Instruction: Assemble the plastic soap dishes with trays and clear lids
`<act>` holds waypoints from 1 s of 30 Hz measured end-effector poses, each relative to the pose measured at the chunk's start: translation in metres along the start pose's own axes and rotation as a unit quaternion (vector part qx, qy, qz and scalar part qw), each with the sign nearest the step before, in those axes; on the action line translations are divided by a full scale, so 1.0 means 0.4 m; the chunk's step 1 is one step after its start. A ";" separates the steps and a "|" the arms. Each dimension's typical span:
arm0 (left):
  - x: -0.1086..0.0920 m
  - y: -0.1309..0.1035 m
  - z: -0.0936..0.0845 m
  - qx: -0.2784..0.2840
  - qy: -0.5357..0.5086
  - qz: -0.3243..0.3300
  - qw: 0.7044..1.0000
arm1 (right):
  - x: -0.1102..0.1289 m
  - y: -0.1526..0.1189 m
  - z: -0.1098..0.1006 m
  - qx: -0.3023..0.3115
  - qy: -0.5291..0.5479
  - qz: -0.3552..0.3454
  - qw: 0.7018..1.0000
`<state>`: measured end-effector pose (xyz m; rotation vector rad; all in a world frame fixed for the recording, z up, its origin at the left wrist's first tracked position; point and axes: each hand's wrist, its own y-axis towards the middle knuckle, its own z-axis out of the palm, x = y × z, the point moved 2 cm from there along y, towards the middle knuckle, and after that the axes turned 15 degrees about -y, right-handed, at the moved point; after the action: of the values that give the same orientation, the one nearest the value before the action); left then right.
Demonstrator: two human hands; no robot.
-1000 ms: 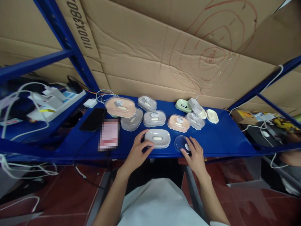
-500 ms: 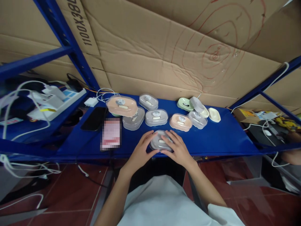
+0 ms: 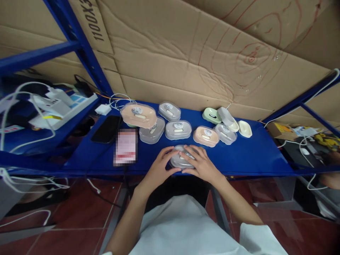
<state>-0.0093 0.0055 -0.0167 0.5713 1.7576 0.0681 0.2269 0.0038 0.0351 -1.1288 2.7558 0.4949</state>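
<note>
A grey soap box point(image 3: 182, 162) with a clear lid lies at the front edge of the blue table, between my hands. My left hand point(image 3: 159, 169) curls around its left end, thumb along the near side. Across the right part of the lid lie the fingers of my right hand point(image 3: 204, 165), its thumb at the near edge. A round label shows partly between those fingers. Just beyond are another grey soap box point(image 3: 178, 131) and a peach soap box point(image 3: 206, 137), both lidded.
More soap boxes stand at the back, including a large peach one point(image 3: 142, 120) stacked on others. Small green point(image 3: 211, 114) and cream dishes point(image 3: 244, 129) are at the right. A black phone point(image 3: 106, 130), a pixelated screen point(image 3: 125, 147) and a power strip point(image 3: 77, 109) lie left.
My right fingers have shifted slightly on the lid, and part of the label now shows between them. Both hands stay on the grey soap box. The view has tilted a little.
</note>
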 end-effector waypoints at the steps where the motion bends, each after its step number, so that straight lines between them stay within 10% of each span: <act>1: -0.001 0.000 -0.001 0.002 -0.002 0.000 1.000 | 0.000 0.000 0.001 0.000 0.001 -0.002 1.000; 9: 0.002 -0.005 -0.001 0.003 0.002 -0.017 1.000 | 0.006 0.002 -0.005 0.012 0.012 0.014 1.000; 20: 0.003 0.000 0.003 0.019 -0.011 -0.008 1.000 | 0.030 -0.049 0.061 -0.125 0.027 0.046 0.991; 30: 0.003 0.008 -0.002 0.021 -0.030 -0.006 0.999 | -0.022 -0.025 0.014 -0.022 0.088 0.003 0.996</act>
<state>-0.0090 0.0089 -0.0164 0.5878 1.7074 0.0046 0.2401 0.0049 0.0296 -1.2300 2.9126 0.4809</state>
